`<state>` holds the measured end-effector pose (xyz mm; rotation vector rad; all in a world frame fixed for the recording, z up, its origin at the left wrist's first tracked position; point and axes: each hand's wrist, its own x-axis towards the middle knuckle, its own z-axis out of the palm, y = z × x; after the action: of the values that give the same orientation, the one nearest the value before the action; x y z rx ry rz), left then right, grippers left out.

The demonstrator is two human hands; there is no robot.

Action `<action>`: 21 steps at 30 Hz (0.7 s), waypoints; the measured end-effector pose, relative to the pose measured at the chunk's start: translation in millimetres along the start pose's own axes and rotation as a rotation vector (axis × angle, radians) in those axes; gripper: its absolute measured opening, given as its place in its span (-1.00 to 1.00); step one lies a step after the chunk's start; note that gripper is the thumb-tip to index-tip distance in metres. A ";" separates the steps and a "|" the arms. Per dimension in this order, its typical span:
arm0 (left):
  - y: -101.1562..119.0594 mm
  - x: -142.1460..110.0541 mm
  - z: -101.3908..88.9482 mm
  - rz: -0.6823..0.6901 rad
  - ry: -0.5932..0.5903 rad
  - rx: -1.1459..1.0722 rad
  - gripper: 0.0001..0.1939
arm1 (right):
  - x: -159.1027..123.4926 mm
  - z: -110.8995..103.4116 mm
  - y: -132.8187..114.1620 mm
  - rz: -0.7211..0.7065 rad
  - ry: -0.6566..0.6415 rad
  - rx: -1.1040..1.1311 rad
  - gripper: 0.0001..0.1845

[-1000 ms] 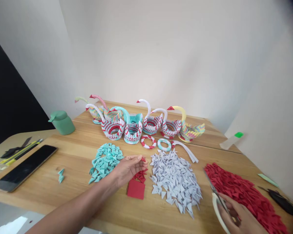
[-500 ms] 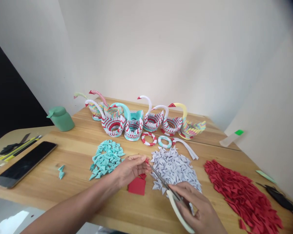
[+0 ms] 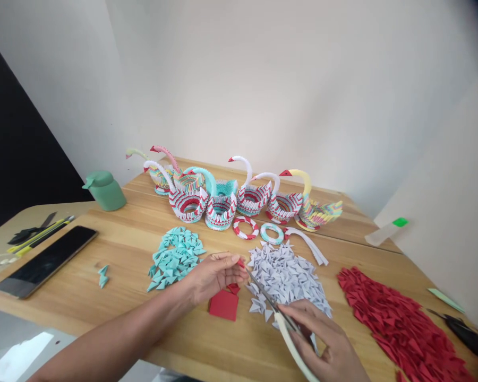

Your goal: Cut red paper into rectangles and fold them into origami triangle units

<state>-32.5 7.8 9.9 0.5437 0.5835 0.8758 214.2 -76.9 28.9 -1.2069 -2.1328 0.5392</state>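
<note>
Between thumb and fingers, my left hand pinches a small folded red paper piece. My right hand grips a pair of scissors with pale handles. Their blade tips meet the red piece or lie right beside it; I cannot tell whether they cut it. Below my left hand, a stack of red paper squares rests on the table. A heap of white folded paper triangles spreads behind the scissors, and a heap of teal paper triangles lies left of my left hand.
Several paper swans stand in rows at the back. Two paper rings and a white swan neck lie before them. Red triangles fill the right side. A phone and a green jug are on the left.
The view has shifted slightly, so most things on the table sit a little further right. Both hands keep nearly the same pose, with the scissors still at the red piece.
</note>
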 end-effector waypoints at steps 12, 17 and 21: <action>-0.1 2.6 -0.8 0.017 0.011 0.038 -0.72 | 6.0 1.8 7.6 -0.028 -0.056 -0.067 -0.69; -6.5 7.2 -2.7 0.154 0.100 0.196 -0.68 | 10.5 11.8 -5.6 -0.112 0.065 -0.210 -0.66; -5.3 7.2 -2.4 0.166 0.125 0.147 -0.67 | 13.5 17.1 -11.2 -0.104 0.116 -0.222 -0.66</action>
<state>-27.6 11.4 3.0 0.6809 0.7283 1.0351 190.3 -71.6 27.7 -1.2056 -2.1836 0.1854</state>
